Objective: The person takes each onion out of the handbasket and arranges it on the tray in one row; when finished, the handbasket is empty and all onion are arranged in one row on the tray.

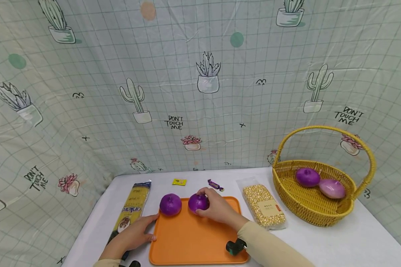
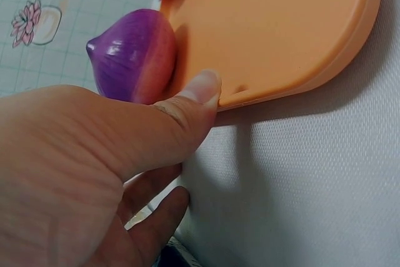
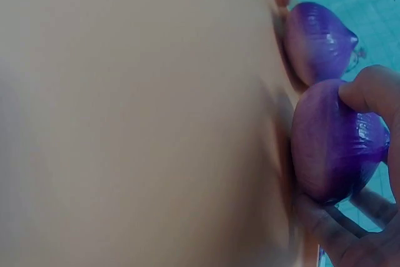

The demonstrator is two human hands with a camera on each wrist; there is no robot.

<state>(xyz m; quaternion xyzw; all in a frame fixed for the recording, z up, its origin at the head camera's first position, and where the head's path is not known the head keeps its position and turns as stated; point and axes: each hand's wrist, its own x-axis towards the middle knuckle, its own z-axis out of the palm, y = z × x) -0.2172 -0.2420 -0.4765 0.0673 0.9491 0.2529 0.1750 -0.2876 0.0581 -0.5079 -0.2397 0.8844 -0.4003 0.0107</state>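
Now right hand [image 1: 217, 209] grips glossy purple onion [image 1: 198, 203] on orange tray [image 1: 194, 241]; left hand [image 1: 135, 234] flat, steadying tray edge.

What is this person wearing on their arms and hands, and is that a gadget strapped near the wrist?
Both hands are bare: no gloves and no rings that the head view shows. The right hand comes out of a long beige sleeve, with a small black device sitting at the wrist. The left hand shows a bit of the same beige cuff, and another dark device sits at the picture's lower edge.
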